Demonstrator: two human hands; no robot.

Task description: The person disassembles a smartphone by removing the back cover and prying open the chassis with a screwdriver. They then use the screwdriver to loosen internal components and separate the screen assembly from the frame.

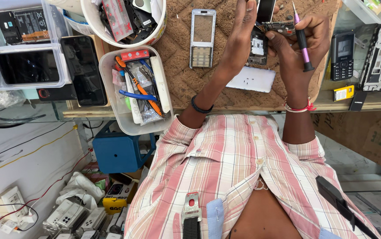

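Opened phone held over the bench.
Left hand grips it; right hand, beside it, clamps a screwdriver.

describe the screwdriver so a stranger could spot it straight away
Start at the brown woven work mat on the wooden bench. Above its right side, the right hand holds the slim pink-and-black screwdriver upright beside the opened phone. Unlike the orange and blue tools in the white tub, it is pink and in hand.
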